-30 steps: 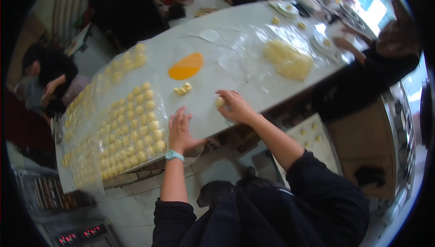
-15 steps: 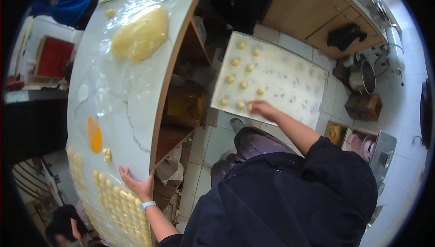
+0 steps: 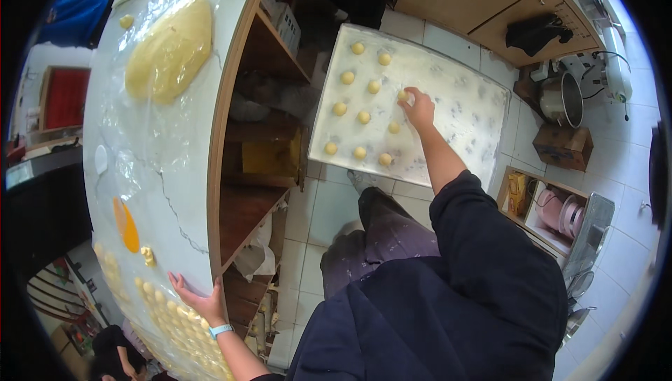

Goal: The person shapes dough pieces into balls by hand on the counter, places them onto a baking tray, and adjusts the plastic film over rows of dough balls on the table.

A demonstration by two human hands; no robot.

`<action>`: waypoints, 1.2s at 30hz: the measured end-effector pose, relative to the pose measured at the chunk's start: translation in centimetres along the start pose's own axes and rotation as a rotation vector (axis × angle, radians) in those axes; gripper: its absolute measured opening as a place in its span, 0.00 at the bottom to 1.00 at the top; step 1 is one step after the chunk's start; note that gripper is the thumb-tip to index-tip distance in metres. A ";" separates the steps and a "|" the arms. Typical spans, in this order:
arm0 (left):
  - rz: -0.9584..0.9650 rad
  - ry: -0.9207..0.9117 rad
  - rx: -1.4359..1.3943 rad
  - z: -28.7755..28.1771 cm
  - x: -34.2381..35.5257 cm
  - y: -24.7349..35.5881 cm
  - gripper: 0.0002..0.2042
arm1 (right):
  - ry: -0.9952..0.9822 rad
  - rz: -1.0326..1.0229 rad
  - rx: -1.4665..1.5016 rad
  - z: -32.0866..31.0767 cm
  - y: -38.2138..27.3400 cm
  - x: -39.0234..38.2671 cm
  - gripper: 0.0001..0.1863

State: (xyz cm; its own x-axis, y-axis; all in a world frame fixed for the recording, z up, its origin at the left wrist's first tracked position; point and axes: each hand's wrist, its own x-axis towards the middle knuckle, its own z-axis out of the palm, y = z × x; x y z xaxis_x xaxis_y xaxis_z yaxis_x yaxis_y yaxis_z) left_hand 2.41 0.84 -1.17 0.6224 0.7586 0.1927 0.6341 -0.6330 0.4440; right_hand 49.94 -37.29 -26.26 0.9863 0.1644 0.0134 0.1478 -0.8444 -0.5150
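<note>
My right hand reaches over a large pale, flour-marked tray. Its fingertips are closed on a small yellow dough ball at the tray's surface. Whether more balls sit in the palm is hidden. Several dough balls lie spaced out in rows on the tray's left half. My left hand, with a light-blue wristband, rests fingers spread at the worktable's edge. Beside it, many dough balls lie in close rows under clear plastic.
A big mound of dough sits under plastic on the white worktable. An orange-yellow scraper and a dough scrap lie nearer. A steel pot and a wooden box stand right of the tray.
My right hand has moved from the tray's near edge to farther up it, leaving a dough ball behind at that edge. The view has shifted; my left hand stays at the table's edge.
</note>
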 end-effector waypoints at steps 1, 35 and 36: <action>-0.013 0.000 0.005 -0.2 0.0 0.1 0.42 | 0.110 -0.126 -0.052 -0.2 -0.2 -0.3 0.21; -0.007 0.329 0.207 -1.2 -2.2 0.0 0.37 | -0.707 -1.541 0.474 -1.7 -50.0 -17.4 0.09; -0.017 0.340 0.207 -1.2 -2.0 0.0 0.37 | -0.642 -1.625 0.321 -2.0 -49.9 -17.1 0.10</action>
State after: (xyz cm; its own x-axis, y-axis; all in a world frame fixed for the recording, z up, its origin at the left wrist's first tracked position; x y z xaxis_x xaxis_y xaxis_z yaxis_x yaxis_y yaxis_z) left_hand 0.59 -0.53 -0.48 0.4457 0.7548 0.4813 0.7437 -0.6114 0.2703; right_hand 25.88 1.05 0.96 -0.3179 0.8743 0.3666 0.7564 0.4671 -0.4579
